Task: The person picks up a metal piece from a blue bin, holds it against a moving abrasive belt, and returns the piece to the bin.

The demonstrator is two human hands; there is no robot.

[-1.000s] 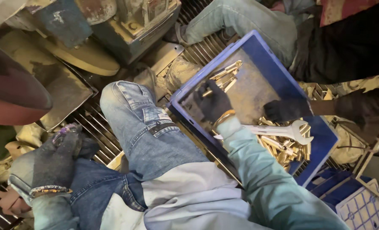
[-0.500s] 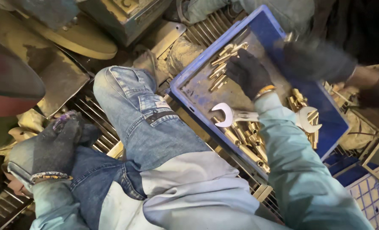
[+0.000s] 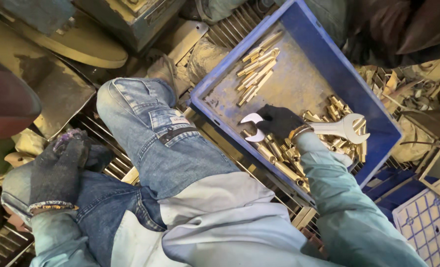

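While the right hand (image 3: 279,121) stays low in the blue crate (image 3: 328,59), I note its gloved fingers closed around the spanner (image 3: 338,128), whose shaft lies across the brass fittings (image 3: 284,158). Judgement: grip mid-shaft and keep it level, so no fittings get dragged. Left hand (image 3: 57,173) rests flat on the knee (image 3: 32,178), holding nothing. Floor is metal grating (image 3: 96,133); dusty machine parts (image 3: 81,44) crowd round.

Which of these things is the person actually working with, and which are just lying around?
In use:
right hand
silver wrench
brass parts
blue crate

Lying about:
left hand, resting on the knee
metal disc
white-gridded crate
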